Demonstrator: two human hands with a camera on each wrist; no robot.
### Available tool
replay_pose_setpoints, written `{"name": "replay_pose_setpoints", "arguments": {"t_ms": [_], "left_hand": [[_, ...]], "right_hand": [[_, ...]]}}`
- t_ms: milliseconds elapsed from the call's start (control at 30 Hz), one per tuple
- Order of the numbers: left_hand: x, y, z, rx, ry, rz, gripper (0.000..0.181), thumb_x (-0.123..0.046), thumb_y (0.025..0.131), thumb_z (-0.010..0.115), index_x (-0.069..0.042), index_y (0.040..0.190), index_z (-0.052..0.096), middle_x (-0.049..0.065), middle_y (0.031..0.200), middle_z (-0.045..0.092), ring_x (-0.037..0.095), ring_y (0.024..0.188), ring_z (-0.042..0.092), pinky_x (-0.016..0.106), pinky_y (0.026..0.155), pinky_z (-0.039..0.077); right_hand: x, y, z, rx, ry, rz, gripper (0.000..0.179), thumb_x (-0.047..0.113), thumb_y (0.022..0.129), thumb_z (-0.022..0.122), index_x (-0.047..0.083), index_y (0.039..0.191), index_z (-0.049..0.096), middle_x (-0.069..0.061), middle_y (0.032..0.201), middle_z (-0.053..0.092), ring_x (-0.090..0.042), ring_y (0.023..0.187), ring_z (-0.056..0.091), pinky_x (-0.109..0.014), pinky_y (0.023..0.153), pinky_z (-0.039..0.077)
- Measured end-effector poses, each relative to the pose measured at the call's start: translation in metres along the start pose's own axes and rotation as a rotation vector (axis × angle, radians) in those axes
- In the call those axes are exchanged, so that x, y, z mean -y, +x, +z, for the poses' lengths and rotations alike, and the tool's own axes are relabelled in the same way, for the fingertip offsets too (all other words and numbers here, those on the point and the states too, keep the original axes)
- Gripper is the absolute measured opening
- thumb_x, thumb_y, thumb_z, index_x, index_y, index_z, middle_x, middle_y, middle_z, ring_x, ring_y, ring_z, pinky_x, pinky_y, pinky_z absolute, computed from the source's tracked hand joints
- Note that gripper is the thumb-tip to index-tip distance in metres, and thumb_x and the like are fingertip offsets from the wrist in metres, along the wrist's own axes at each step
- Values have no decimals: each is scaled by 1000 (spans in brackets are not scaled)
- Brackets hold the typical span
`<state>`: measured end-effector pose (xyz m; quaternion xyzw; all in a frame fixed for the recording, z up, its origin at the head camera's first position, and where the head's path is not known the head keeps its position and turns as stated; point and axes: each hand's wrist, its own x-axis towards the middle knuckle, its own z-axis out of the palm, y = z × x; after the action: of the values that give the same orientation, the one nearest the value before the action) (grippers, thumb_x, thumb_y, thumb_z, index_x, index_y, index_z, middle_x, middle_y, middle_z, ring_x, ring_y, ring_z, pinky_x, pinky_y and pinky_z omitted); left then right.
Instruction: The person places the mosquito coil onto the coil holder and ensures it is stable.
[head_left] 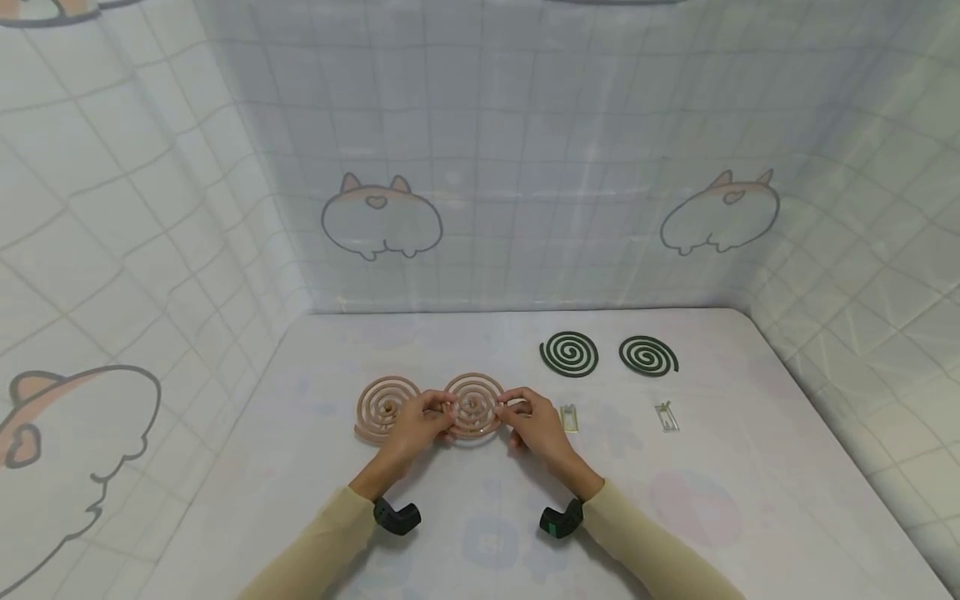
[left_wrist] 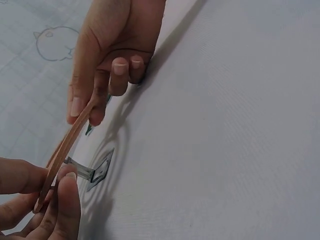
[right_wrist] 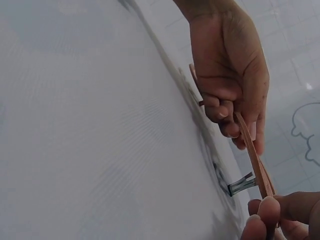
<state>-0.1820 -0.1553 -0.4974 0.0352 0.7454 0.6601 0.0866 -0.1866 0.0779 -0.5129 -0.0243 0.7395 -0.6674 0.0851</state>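
Observation:
A brown mosquito coil is held level above the table by both hands, one at each side. My left hand pinches its left rim between thumb and fingers. Opposite, my right hand pinches the right rim. Below the coil, a small metal coil stand rests on the table, its upright part reaching up to the coil's underside in the right wrist view. A second brown coil lies just left, partly covered by the left hand, with a stand's tip showing at its centre.
Two dark green mosquito coils lie at the back right of the white table. In front of them are two more metal stands, one close to the right hand and another farther right. A patterned curtain encloses the table's back and sides.

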Motion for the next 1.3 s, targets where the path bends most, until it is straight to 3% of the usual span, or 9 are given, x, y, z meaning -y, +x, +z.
{"name": "replay_pose_setpoints", "arguments": {"t_ms": [167,333,533,767,1000,1300], "left_hand": [[1,0,2,-13,9,4,31,6,94,69,6,125,65,22,107,60,29,79,70,41,68,61],[1,2,2,-11,-7,21,30,7,95,67,6,125,64,22,107,58,24,80,68,35,68,60],[1,2,3,-14,5,6,29,8,94,67,7,123,65,21,105,61,24,78,70,34,68,60],[2,0,2,12,-2,-1,30,7,96,66,8,125,63,22,107,61,26,81,71,34,70,61],[1,0,2,20,-4,-9,30,7,96,65,9,126,62,24,108,60,26,81,72,34,69,61],[2,0,2,36,11,-22,31,6,97,65,10,127,61,24,104,63,30,84,74,36,70,62]], "right_hand": [[0,1,1,4,30,-1,27,15,98,73,3,122,67,-23,96,74,-13,45,52,-25,44,43],[18,-7,1,29,40,-14,28,7,99,70,-3,124,65,-31,97,70,-15,46,53,-26,46,45],[31,-16,0,41,27,-12,29,5,98,70,-5,125,64,-30,96,71,-14,47,53,-27,48,46],[28,-18,2,16,13,-34,26,5,99,68,-7,122,64,-27,87,70,-14,46,49,-27,44,42],[19,-12,4,14,-9,-24,26,2,97,69,-5,121,65,-36,88,66,-19,46,45,-28,44,38],[-1,-1,1,17,-67,-17,27,15,97,74,6,122,69,-23,81,69,-13,43,44,-27,43,38]]}}
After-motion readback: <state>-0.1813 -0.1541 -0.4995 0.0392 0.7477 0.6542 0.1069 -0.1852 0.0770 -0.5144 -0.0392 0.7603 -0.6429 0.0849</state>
